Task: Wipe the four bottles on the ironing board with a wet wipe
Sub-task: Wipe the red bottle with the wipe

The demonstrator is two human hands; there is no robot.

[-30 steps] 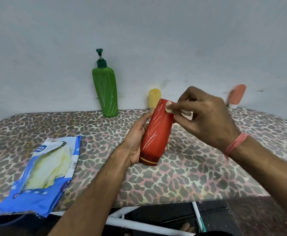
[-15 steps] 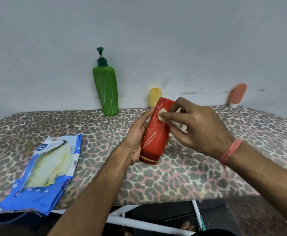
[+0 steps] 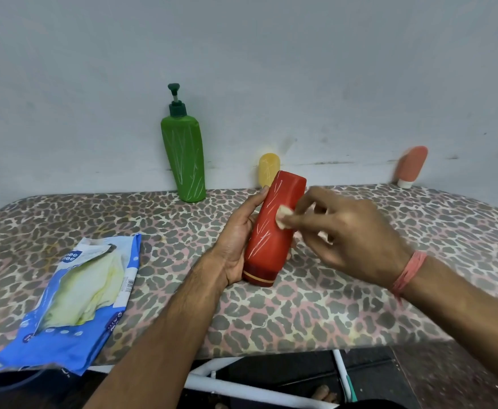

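Red plastic is filling the middle of the view: a red bottle [image 3: 273,231] is tilting cap-down over the leopard-print ironing board [image 3: 315,305], its flat base pointing up and away toward the wall [image 3: 242,54]. The left hand [image 3: 239,246] is grasping it along its left side, thumb lying up the bottle's edge and palm cupping the lower part near the gold-banded cap. The right hand [image 3: 351,234], blurred, is pinching a small wad of wet wipe [image 3: 283,216] between its fingertips and pressing it against the bottle's front face, about halfway up. A pink thread band [image 3: 408,270] is circling the right wrist.

Three other bottles are standing at the board's far edge against the wall: a green pump bottle [image 3: 187,160] well to the left, a small yellow bottle [image 3: 268,169] showing just behind the red one's top, and a salmon-pink tube [image 3: 411,166] leaning on its white cap far to the right. All three are sitting well apart from each other.

A blue wet-wipe packet [image 3: 73,314] is lying open on the board's near left corner, pale yellowish wipes showing through its torn flap. White metal legs [image 3: 236,388] are showing below the board's front edge.
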